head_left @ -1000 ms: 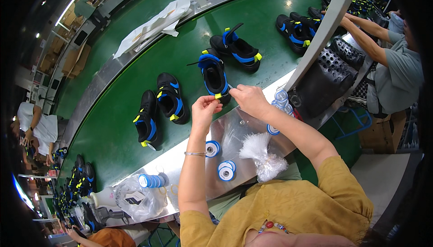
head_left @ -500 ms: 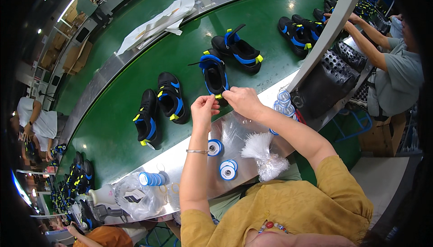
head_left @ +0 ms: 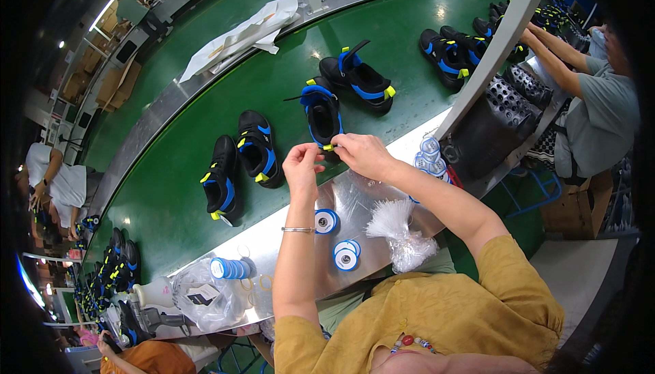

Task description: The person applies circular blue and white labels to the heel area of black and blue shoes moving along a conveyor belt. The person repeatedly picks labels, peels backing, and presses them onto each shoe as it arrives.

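A black and blue sneaker (head_left: 322, 116) stands with its heel toward me, its tongue folded up and its lace sticking out to the left. At its yellow heel tab (head_left: 329, 147), the thumb and fingers of my right hand (head_left: 365, 155) are pinched together. Just left of the tab, my left hand (head_left: 301, 167) is also pinched closed. Whatever is between the fingertips of either hand is too small to make out. Beyond it rests a second opened sneaker (head_left: 365, 84), its tongue raised.
Another sneaker pair (head_left: 258, 147) stands at left on the green belt (head_left: 184, 190). Round blue-and-white tags (head_left: 346, 256) and a bundle of clear plastic strands (head_left: 396, 227) lie on the metal ledge. A slanted post (head_left: 495, 50) rises at right; beside it a co-worker (head_left: 593, 111) reaches across the belt.
My left hand has shifted slightly left, away from my right hand. My right hand has edged left at the heel tab. The co-worker's arms at right have moved.
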`<state>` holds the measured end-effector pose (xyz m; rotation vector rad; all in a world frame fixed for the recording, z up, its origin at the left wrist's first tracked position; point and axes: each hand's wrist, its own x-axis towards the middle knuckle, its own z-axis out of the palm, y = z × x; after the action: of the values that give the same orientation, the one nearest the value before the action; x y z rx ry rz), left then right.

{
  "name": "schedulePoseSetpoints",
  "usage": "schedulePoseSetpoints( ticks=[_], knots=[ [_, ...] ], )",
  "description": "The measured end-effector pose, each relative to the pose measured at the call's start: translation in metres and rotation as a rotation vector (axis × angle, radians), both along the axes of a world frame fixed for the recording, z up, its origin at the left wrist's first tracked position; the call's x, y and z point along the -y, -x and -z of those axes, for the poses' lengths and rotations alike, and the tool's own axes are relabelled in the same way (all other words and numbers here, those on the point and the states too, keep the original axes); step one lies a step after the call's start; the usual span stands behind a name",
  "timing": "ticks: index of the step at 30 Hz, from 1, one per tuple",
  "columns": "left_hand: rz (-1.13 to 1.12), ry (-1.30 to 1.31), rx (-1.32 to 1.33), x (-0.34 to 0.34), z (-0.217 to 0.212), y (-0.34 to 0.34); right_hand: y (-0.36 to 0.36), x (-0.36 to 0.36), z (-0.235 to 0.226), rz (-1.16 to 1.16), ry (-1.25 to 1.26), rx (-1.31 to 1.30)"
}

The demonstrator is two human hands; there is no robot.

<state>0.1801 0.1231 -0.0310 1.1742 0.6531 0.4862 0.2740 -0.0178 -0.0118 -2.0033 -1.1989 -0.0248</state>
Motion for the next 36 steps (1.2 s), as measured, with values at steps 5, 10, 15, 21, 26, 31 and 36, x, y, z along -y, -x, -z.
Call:
schedulePoseSetpoints(
  ticks=[5, 10, 15, 21, 26, 31, 36],
  knots=[
    [0.003, -0.333, 0.128, 0.007, -0.025, 0.008, -0.007, 0.005, -0.006, -0.03, -0.051, -0.242],
    [0.2, -0.332, 0.124, 0.021, -0.028, -0.003, -0.005, -0.012, -0.023, -0.115, -0.23, -0.48],
    [0.187, -0.296, 0.143, 0.019, -0.021, -0.006, -0.014, -0.013, -0.021, -0.103, -0.29, -0.878],
    [0.152, -0.264, 0.097, 0.012, -0.024, 0.001, -0.009, -0.012, -0.019, 0.005, -0.285, -1.087],
    [0.126, -0.324, 0.041, 0.01, -0.026, 0.006, 0.0, -0.029, -0.019, -0.024, -0.368, -1.038],
    [0.056, -0.512, 0.036, -0.005, -0.023, 0.014, -0.002, -0.031, -0.019, -0.119, -0.358, -1.072],
    [0.103, -0.572, 0.055, -0.015, -0.014, 0.019, -0.004, -0.037, -0.019, -0.164, -0.239, -1.039]
  ],
)
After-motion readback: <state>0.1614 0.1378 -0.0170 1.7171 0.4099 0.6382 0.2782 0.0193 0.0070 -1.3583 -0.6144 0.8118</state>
